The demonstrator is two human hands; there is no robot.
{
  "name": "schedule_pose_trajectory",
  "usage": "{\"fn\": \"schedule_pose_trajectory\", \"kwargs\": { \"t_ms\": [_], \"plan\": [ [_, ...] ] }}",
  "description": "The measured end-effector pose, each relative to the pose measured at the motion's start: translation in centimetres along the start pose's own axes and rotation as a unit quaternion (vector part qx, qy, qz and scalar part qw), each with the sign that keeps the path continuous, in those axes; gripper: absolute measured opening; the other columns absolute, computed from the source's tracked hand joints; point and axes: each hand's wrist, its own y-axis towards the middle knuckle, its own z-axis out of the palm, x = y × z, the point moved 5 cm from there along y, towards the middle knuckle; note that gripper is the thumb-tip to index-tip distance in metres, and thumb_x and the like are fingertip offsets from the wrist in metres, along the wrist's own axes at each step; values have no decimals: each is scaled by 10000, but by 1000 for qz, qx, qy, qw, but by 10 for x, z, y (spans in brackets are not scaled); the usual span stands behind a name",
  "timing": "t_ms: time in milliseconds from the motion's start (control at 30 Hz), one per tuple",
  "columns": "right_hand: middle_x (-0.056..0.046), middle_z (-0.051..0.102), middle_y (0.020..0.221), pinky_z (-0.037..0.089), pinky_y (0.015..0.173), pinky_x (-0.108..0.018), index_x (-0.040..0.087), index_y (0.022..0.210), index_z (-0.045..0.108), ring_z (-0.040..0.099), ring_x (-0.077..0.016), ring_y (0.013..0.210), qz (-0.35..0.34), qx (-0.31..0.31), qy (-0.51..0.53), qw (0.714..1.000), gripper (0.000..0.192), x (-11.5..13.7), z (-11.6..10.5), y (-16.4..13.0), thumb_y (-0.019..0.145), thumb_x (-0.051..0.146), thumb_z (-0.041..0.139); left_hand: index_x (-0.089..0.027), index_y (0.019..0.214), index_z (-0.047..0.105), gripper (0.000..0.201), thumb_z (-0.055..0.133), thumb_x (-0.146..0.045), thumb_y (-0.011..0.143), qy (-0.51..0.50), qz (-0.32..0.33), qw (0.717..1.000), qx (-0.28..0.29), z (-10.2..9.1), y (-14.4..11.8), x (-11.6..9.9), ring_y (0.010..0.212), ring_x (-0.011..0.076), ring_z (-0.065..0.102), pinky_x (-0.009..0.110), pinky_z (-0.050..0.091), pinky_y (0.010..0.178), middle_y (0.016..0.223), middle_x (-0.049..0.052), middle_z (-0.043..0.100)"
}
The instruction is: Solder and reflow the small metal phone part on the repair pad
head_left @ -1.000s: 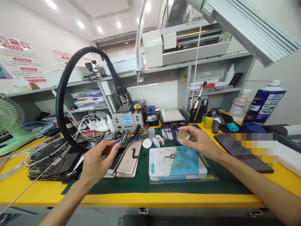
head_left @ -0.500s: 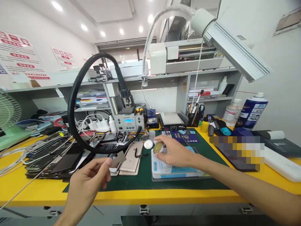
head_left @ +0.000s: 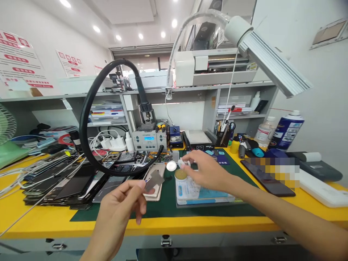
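Yellow surface (head_left: 32, 221) with a green mat, phones (head_left: 62, 181) piled left, shelves behind. Left hand (head_left: 119, 210) pinches a small metal plate (head_left: 153, 180); right hand (head_left: 209, 170), fingers loose, has now set the little tin (head_left: 180, 175) down on the box (head_left: 201, 192)

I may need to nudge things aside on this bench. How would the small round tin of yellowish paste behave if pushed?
The round tin sits flat, low and wide, on the blue-and-white pad, so it would probably slide, not tip. It looks small, likely light. It is open, so the paste could smear the right hand.
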Motion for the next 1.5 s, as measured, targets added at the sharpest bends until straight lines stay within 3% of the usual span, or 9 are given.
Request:
{"fn": "schedule_pose_trajectory", "kwargs": {
  "t_ms": [100,233,267,333,600,800,1033,1267,1500],
  "plan": [
    [-96,761,973,502,694,-337,197,943,742,678,-231,834,26,44,109,993,416,11,-14,-15,1009,493,458,-189,920,708,279,699,-462,866,172,229,954,-86,28,-2,-33,488,122,569,221,474,460,583,-23,650],
    [-104,732,886,467,651,-305,147,882,742,651,-197,776,75,109,450,883,411,14,-11,-34,942,532,612,-170,1035,654,154,686,-256,912,332,562,747,-126,91,-12,-61,629,119,676,224,537,591,827,35,752],
    [-91,716,840,461,656,-301,141,849,737,639,-186,761,75,99,486,865,403,11,-11,-36,930,524,641,-167,1039,643,151,688,-225,907,355,602,703,-130,105,-12,-62,710,147,717,240,555,628,898,62,770],
    [-64,691,782,450,654,-287,141,804,725,612,-161,724,78,67,518,849,368,2,-14,-37,912,490,687,-162,1049,630,153,676,-199,908,377,636,661,-129,125,-7,-62,809,184,743,261,565,660,958,87,773],
    [-55,702,762,456,614,-269,147,784,679,623,-154,701,116,38,521,845,307,-36,-21,-31,881,436,711,-153,1009,631,94,642,-203,930,405,632,658,-60,159,17,-54,765,179,699,272,493,610,923,67,742],
    [-39,679,730,464,525,-252,183,765,600,651,-160,628,112,14,484,868,248,-68,-24,-14,843,418,625,-143,1078,633,155,601,-232,955,414,592,691,16,160,30,-50,867,200,670,304,522,696,969,84,716],
    [-19,627,542,380,396,-237,174,640,615,591,-151,439,121,146,322,928,232,-105,-50,-12,807,318,687,-202,1046,694,162,623,-290,930,511,399,716,260,148,48,-28,941,257,561,436,480,819,960,62,679],
    [0,635,582,399,492,-226,181,689,576,560,-123,515,93,125,174,972,234,-116,-63,-19,873,305,650,-212,998,710,239,525,-358,964,566,311,690,327,165,57,-13,967,291,508,502,415,865,929,73,623],
    [16,589,562,367,440,-212,192,678,502,591,-128,505,123,135,269,946,252,-127,-52,-21,885,308,588,-202,890,676,214,514,-315,970,529,311,718,328,168,65,-9,933,267,521,462,394,857,882,52,629]
  ]
}}
